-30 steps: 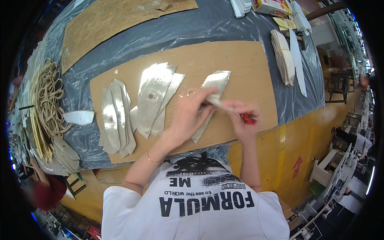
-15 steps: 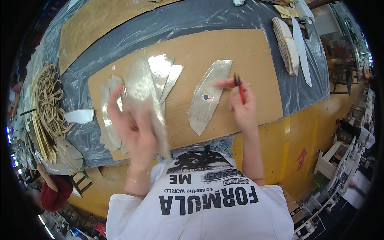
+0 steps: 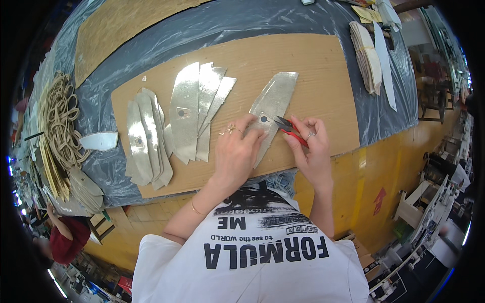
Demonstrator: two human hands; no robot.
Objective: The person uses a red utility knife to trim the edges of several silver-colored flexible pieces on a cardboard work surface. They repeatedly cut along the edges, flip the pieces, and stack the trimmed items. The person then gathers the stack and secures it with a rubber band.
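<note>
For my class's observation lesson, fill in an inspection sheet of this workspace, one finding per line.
Surface: cardboard sheet on plastic covering; brown board beyond.
Job's things: single silvery panel with a keyhole-shaped hole; fanned group and left-hand group of silvery pieces to its left.
Clutter: pale panel left of the cardboard; banded bundle and white strip at right.
Hands: left hand touches the single silvery panel; right hand holds a red-handled tool.
Cables: no electrical cable made out; coiled tan cord at left.
Surroundings: yellow floor with red arrow; person in dark red, lower left.
</note>
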